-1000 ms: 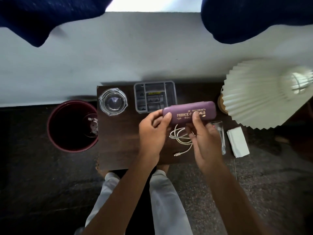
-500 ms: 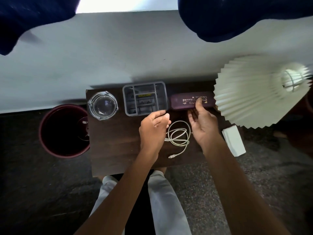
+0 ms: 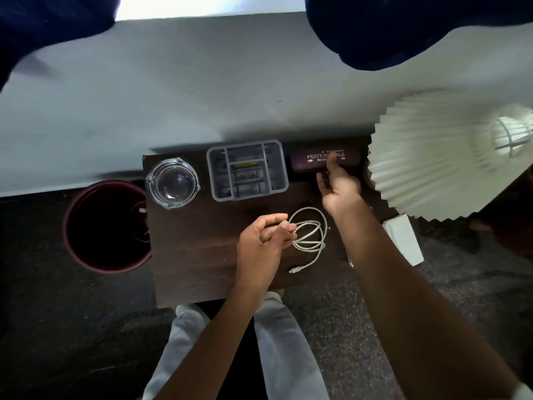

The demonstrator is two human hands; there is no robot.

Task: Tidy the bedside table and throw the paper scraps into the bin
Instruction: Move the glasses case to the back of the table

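Note:
On the dark bedside table [image 3: 202,255] a purple glasses case [image 3: 305,161] lies along the back edge, right of a grey organiser tray [image 3: 248,171]. My right hand [image 3: 339,189] hovers just in front of the case, fingers apart, one fingertip resting on its lid. A coiled white cable [image 3: 310,235] lies in the middle of the table. My left hand [image 3: 262,246] has its fingertips pinched on the coil's left side. The dark red bin [image 3: 86,243] stands on the floor left of the table, with a pale scrap [image 3: 142,210] inside it.
A glass ashtray [image 3: 173,183] sits at the table's back left corner. A pleated white lampshade [image 3: 438,168] overhangs the right end of the table. A white box [image 3: 403,241] sits below the shade, at the right edge. The wall runs behind the table.
The glasses case went from both hands above the table to the back edge beside the tray. My left hand let go of it and dropped onto the cable.

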